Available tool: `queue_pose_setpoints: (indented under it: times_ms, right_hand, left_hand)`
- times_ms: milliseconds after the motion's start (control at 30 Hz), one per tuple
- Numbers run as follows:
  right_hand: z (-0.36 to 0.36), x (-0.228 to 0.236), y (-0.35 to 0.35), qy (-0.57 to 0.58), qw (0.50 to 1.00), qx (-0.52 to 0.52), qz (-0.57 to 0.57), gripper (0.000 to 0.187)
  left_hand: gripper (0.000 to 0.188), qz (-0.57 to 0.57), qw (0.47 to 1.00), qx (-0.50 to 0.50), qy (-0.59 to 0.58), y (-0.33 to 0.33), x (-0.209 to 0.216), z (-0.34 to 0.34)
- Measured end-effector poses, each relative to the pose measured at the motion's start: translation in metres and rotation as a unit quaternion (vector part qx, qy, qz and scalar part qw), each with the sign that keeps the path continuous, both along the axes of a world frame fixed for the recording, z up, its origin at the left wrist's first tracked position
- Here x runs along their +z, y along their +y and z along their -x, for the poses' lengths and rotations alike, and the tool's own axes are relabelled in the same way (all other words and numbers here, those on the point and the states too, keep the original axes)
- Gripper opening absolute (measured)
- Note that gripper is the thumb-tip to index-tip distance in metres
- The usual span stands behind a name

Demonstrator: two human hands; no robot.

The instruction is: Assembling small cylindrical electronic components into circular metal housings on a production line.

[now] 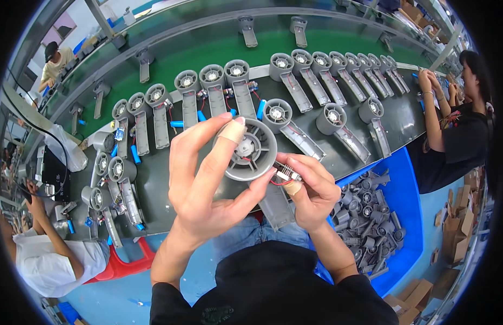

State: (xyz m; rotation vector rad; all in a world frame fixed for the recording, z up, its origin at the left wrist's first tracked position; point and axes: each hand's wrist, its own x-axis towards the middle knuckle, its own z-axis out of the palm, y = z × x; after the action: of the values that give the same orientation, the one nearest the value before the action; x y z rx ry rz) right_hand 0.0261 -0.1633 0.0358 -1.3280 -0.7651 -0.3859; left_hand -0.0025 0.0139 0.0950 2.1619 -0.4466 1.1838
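My left hand (200,189) is closed around the round head of a grey plastic fan housing (247,147), two fingers over its upper rim and the thumb at its lower right. A spoked hub shows inside the ring, and the open trough-shaped handle (277,210) hangs down toward my lap. Just right of the ring, my right hand (314,194) pinches a small circuit board (286,173) with pale connectors and a red wire. Beige tape wraps a finger on the left hand and the right thumb.
Similar grey fan housings (212,77) stand in rows on the dark workbench (229,190), some with blue cylinders wired on. Beyond runs a green conveyor belt (181,59). At right, a blue bin (407,195) holds many grey parts. Co-workers sit at both sides; a red stool (140,264) is at left.
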Motion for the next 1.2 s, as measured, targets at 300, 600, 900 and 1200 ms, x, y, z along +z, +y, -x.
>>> queue_pose_setpoints:
  times_ms: [300, 600, 900, 1200]
  right_hand:
    - [-0.013, 0.012, 0.007, -0.006, 1.0, -0.015, 0.006, 0.033]
    - [-0.03, 0.026, 0.014, -0.012, 0.996, -0.058, 0.059, 0.03]
    - [-0.094, 0.044, 0.053, 0.094, 0.995, -0.027, 0.037, 0.024]
    - [-0.292, 0.026, 0.212, 0.177, 0.931, 0.034, 0.319, 0.032]
  left_hand:
    - [0.064, -0.005, 1.0, -0.004, 0.003, 0.007, 0.011, -0.013]
    - [0.066, 0.002, 1.0, -0.014, 0.009, 0.019, 0.016, -0.037]
    - [0.062, 0.015, 0.998, -0.006, 0.065, 0.045, 0.036, -0.1]
    - [0.073, -0.019, 0.952, 0.184, 0.243, 0.212, 0.012, -0.27]
